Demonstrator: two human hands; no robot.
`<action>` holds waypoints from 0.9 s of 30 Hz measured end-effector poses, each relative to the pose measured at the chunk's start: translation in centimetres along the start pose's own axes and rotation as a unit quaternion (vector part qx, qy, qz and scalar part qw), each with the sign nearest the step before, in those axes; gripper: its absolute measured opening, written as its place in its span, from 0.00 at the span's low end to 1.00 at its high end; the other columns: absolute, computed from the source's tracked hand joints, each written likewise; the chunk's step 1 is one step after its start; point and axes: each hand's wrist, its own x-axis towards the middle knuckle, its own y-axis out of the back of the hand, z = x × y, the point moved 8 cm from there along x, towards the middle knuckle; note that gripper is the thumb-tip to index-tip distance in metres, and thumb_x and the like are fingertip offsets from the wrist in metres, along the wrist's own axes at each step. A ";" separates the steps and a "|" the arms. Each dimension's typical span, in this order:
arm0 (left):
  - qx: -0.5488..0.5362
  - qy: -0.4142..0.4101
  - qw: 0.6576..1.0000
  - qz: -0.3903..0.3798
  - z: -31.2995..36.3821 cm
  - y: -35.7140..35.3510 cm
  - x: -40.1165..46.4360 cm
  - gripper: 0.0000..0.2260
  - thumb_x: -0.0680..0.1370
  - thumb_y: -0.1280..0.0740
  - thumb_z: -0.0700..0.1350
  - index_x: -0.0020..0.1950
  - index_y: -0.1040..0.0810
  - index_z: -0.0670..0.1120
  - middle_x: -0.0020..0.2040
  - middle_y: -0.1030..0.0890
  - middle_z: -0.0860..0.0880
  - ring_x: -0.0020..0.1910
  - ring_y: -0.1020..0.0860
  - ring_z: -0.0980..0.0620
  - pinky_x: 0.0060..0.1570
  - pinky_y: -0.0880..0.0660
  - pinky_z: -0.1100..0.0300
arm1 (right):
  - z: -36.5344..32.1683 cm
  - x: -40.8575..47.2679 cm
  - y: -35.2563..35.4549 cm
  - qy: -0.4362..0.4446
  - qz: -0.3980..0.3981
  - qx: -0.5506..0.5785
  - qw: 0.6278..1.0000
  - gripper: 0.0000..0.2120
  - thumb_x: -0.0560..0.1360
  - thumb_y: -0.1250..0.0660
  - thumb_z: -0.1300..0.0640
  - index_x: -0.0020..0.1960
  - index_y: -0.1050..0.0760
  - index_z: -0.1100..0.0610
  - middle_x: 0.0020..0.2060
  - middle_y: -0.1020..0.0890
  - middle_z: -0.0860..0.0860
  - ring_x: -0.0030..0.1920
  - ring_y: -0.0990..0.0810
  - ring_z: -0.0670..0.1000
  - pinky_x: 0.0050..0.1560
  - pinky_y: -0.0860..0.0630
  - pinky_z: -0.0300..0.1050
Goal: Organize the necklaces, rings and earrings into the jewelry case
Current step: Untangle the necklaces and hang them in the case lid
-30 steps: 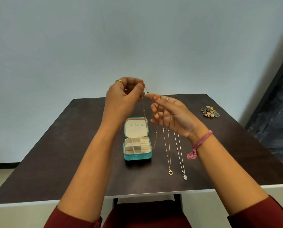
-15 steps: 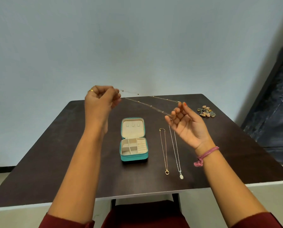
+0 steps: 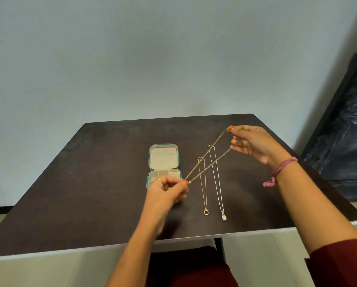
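Note:
A thin gold beaded necklace (image 3: 209, 157) is stretched in two strands above the table between my hands. My left hand (image 3: 169, 190) pinches its near end just right of the open teal jewelry case (image 3: 163, 162). My right hand (image 3: 251, 142) pinches the far end, higher and farther back. The case lies open with its beige lid flat; its front compartments are partly hidden by my left hand. On the table right of the case lie a gold necklace with a ring pendant (image 3: 204, 195) and a silver necklace with an oval pendant (image 3: 219, 183), both straight.
The dark table (image 3: 80, 183) has a white front edge near me. A pale wall stands behind it. A dark cabinet or door (image 3: 347, 131) is at the far right. My lap in dark red shows below the table.
My left hand dropped down and right to the case's front right corner. My right hand moved back and right, pulling the chain taut. The pile of small jewelry at the back right is now out of sight.

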 end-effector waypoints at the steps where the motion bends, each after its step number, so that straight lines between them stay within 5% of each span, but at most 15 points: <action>1: 0.007 0.006 1.000 -0.009 -0.7 -0.5 -0.3 0.04 0.74 0.31 0.33 0.42 0.22 0.40 0.34 0.18 0.47 0.37 0.21 0.52 0.39 0.22 0.64 | 0.1 0.2 0.4 0.002 0.005 -0.036 0.999 0.06 0.75 0.31 0.57 0.50 0.21 0.60 0.33 0.23 0.50 0.29 0.21 0.43 0.38 0.18 0.41; 12: -0.018 0.012 1.000 -0.015 -3.8 -5.9 -3.6 0.06 0.76 0.33 0.35 0.52 0.23 0.41 0.36 0.20 0.46 0.35 0.20 0.55 0.34 0.24 0.64 | 0.7 0.8 3.4 0.082 0.063 -0.184 0.978 0.06 0.75 0.31 0.59 0.50 0.20 0.60 0.34 0.22 0.51 0.28 0.22 0.42 0.33 0.20 0.36; 17: -0.002 0.011 1.000 -0.011 -5.2 -8.1 -4.4 0.03 0.75 0.31 0.36 0.47 0.19 0.39 0.39 0.17 0.43 0.35 0.18 0.53 0.34 0.24 0.64 | 0.8 1.5 3.9 0.130 0.070 -0.249 0.957 0.05 0.75 0.31 0.59 0.50 0.19 0.59 0.34 0.22 0.49 0.27 0.24 0.41 0.32 0.23 0.33; 24: 0.181 -0.037 0.982 -0.041 -6.0 -10.2 -4.1 0.04 0.74 0.29 0.43 0.43 0.20 0.43 0.33 0.17 0.48 0.34 0.17 0.55 0.39 0.20 0.62 | 3.4 4.1 3.3 0.140 0.016 -0.372 0.918 0.04 0.73 0.29 0.56 0.47 0.18 0.56 0.36 0.19 0.55 0.33 0.24 0.48 0.39 0.22 0.41; 27: 0.265 -0.059 0.961 -0.061 -6.3 -11.2 -3.7 0.04 0.76 0.31 0.44 0.42 0.22 0.45 0.35 0.17 0.48 0.35 0.18 0.55 0.42 0.20 0.62 | 4.8 5.0 3.2 0.133 0.006 -0.416 0.900 0.04 0.72 0.27 0.55 0.46 0.18 0.54 0.35 0.18 0.52 0.32 0.23 0.45 0.40 0.26 0.32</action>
